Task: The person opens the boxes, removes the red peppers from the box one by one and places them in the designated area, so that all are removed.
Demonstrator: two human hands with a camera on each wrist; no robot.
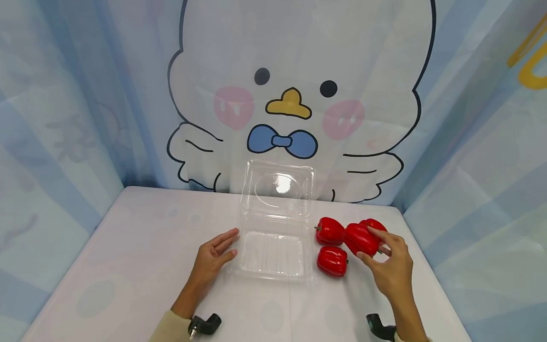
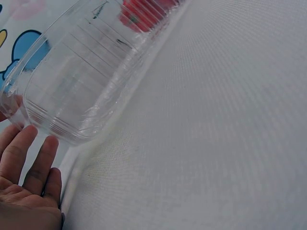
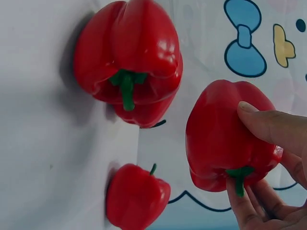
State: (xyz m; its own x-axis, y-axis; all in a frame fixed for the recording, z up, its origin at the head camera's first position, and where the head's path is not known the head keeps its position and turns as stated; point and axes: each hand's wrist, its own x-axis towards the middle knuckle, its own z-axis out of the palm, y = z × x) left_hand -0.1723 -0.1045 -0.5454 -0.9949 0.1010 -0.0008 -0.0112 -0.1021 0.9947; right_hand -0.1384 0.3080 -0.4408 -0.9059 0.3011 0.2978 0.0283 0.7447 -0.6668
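Note:
My right hand (image 1: 395, 268) pinches a red bell pepper (image 1: 361, 239) between thumb and fingers, raised above the table. In the right wrist view this pepper (image 3: 228, 134) has its green stem pointing down. Three more peppers lie to the right of a clear plastic clamshell box: one near its back (image 1: 330, 231), one in front (image 1: 332, 262), one partly hidden behind the held pepper (image 1: 372, 222). The box (image 1: 275, 254) stands with its lid (image 1: 278, 190) raised at the back. Beside its left wall is my left hand (image 1: 213, 254), fingers extended at the rim; contact is hard to tell.
A white-covered table (image 1: 141, 266) holds everything. Behind it hangs a curtain (image 1: 363, 47) with a cartoon bird, and blue-white curtains (image 1: 55, 142) close off both sides. Black wrist mounts (image 1: 207, 325) sit on both forearms.

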